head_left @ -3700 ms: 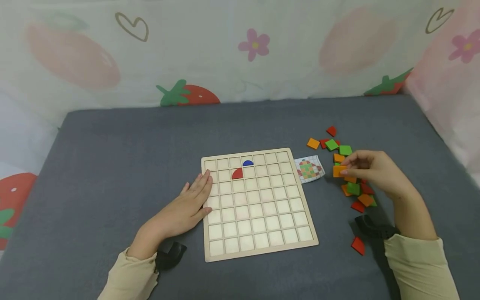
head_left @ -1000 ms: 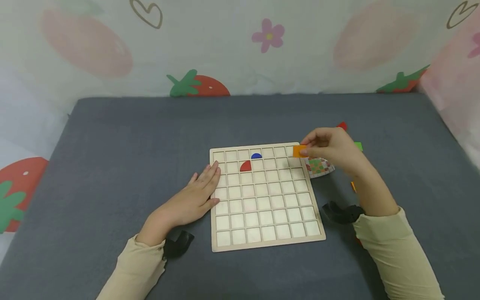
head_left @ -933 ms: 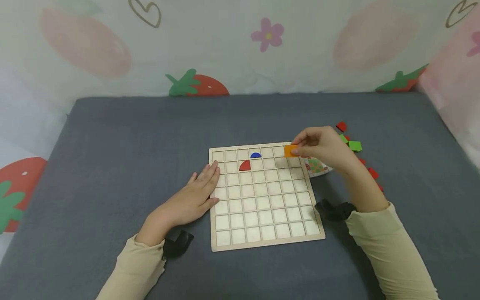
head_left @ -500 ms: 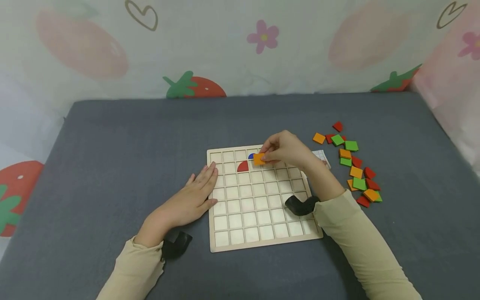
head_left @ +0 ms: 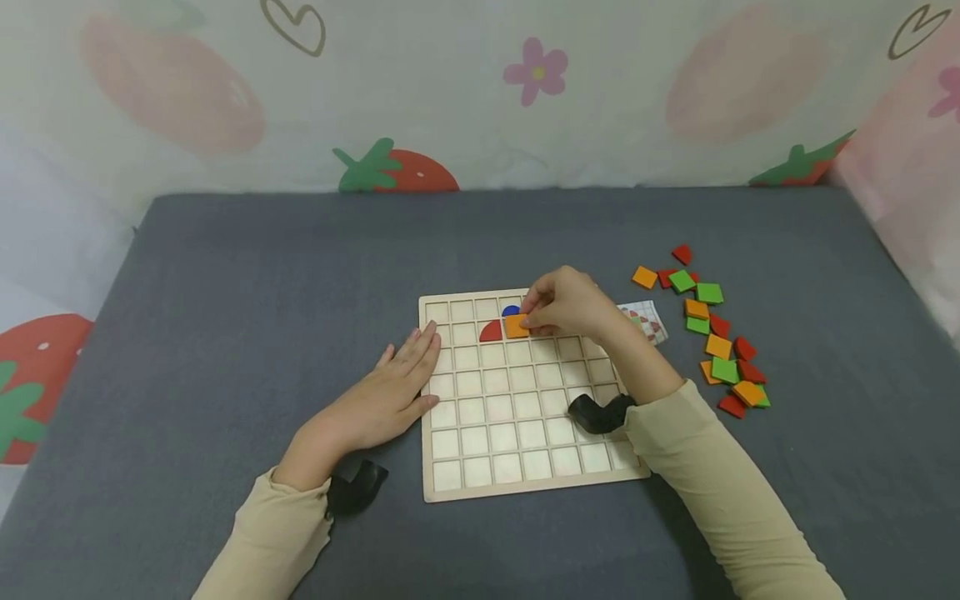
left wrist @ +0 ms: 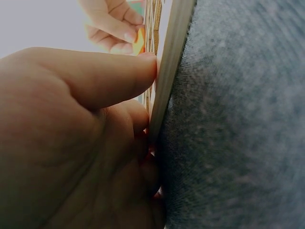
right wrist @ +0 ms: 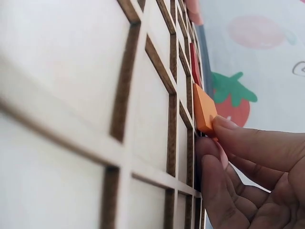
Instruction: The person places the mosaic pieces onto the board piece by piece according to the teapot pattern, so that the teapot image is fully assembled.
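Note:
A wooden grid board (head_left: 531, 408) lies on the grey cloth in the head view. My right hand (head_left: 572, 302) pinches an orange square tile (head_left: 516, 326) between thumb and fingers, at a cell in the second row. Left of that cell sits a red quarter-circle tile (head_left: 491, 332), and just above it a blue half-circle tile (head_left: 511, 311). In the right wrist view the orange tile (right wrist: 205, 109) looks slightly tilted at the cell. With fingers straight, my left hand (head_left: 386, 400) rests on the board's left edge; its thumb touches the rim in the left wrist view.
Loose red, green and orange tiles (head_left: 724, 370) lie scattered right of the board, some overlapping. A small printed pattern card (head_left: 649, 320) sticks out by the board's right edge, partly behind my right wrist. A patterned curtain (head_left: 450, 100) stands behind the table.
My right hand has picked the orange tile from the loose pile and carried it left over the board, then down to the cell beside the red tile. The left hand has stayed on the edge.

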`<action>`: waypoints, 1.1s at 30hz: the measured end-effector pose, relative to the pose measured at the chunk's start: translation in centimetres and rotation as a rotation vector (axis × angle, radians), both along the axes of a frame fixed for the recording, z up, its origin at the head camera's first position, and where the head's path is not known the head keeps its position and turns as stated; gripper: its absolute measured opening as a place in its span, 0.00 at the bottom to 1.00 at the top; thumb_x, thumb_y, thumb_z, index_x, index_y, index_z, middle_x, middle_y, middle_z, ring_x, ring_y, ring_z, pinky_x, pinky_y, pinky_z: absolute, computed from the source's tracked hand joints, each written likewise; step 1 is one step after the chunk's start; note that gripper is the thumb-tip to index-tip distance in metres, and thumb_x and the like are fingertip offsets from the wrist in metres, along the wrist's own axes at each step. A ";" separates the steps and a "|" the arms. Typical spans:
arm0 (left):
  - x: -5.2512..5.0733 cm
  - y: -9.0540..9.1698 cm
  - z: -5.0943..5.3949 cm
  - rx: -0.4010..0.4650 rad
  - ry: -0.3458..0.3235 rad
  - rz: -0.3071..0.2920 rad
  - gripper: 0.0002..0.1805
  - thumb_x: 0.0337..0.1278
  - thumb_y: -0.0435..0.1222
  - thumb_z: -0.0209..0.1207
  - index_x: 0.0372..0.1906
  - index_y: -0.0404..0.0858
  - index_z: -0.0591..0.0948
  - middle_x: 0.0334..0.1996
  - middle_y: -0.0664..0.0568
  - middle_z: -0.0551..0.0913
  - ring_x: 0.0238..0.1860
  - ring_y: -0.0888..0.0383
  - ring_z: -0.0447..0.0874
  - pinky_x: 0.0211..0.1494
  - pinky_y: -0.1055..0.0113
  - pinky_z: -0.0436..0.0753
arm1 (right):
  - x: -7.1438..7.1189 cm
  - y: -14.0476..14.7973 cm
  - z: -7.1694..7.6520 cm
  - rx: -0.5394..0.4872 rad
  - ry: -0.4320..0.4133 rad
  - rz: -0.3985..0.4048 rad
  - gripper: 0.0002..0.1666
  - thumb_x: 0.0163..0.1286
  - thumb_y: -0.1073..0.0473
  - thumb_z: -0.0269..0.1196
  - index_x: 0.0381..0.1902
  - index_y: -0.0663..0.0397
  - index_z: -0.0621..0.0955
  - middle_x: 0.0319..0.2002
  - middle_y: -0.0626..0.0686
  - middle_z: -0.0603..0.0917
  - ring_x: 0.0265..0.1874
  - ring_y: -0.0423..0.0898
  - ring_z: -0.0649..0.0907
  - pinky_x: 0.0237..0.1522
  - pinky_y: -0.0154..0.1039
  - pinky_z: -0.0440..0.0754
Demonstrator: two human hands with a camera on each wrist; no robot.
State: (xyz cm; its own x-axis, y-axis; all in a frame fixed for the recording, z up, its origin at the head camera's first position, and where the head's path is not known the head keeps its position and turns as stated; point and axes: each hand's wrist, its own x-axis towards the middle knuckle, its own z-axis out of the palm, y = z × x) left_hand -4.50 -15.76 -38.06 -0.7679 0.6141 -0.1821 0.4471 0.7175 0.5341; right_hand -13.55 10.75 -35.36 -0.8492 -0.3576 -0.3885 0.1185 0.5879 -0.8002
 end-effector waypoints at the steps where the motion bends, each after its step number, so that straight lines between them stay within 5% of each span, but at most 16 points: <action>1: 0.0 0.0 0.0 -0.002 0.001 0.000 0.37 0.70 0.38 0.48 0.72 0.27 0.45 0.74 0.39 0.38 0.73 0.44 0.35 0.70 0.43 0.42 | 0.0 -0.1 0.1 0.004 0.004 0.002 0.05 0.59 0.69 0.66 0.33 0.67 0.82 0.28 0.56 0.85 0.26 0.47 0.84 0.31 0.37 0.83; 19: -0.1 0.0 0.0 -0.002 -0.007 -0.005 0.37 0.70 0.39 0.48 0.72 0.28 0.44 0.74 0.40 0.38 0.73 0.45 0.34 0.70 0.43 0.42 | 0.8 1.9 1.0 0.080 0.131 0.014 0.10 0.60 0.64 0.67 0.39 0.62 0.84 0.32 0.54 0.85 0.33 0.49 0.83 0.33 0.39 0.80; 22: -0.1 0.1 -0.1 -0.008 -0.014 -0.010 0.37 0.70 0.39 0.48 0.72 0.28 0.44 0.74 0.40 0.37 0.73 0.45 0.34 0.70 0.44 0.42 | 1.8 4.4 1.9 0.023 0.147 -0.026 0.12 0.62 0.64 0.66 0.42 0.66 0.82 0.34 0.56 0.84 0.34 0.52 0.83 0.33 0.40 0.80; 27: -0.1 0.1 -0.1 -0.023 -0.042 -0.013 0.38 0.70 0.39 0.48 0.73 0.29 0.43 0.74 0.41 0.36 0.73 0.46 0.32 0.71 0.45 0.40 | 3.9 9.7 3.5 0.041 0.216 -0.134 0.19 0.63 0.57 0.66 0.46 0.67 0.80 0.36 0.52 0.83 0.36 0.41 0.82 0.39 0.37 0.79; 33: -0.2 0.0 -0.1 -0.033 -0.032 -0.020 0.38 0.70 0.40 0.47 0.73 0.29 0.42 0.74 0.41 0.35 0.73 0.47 0.31 0.71 0.45 0.40 | 6.0 14.9 3.3 0.074 0.212 -0.314 0.24 0.62 0.52 0.66 0.47 0.67 0.79 0.32 0.39 0.85 0.34 0.40 0.83 0.37 0.33 0.79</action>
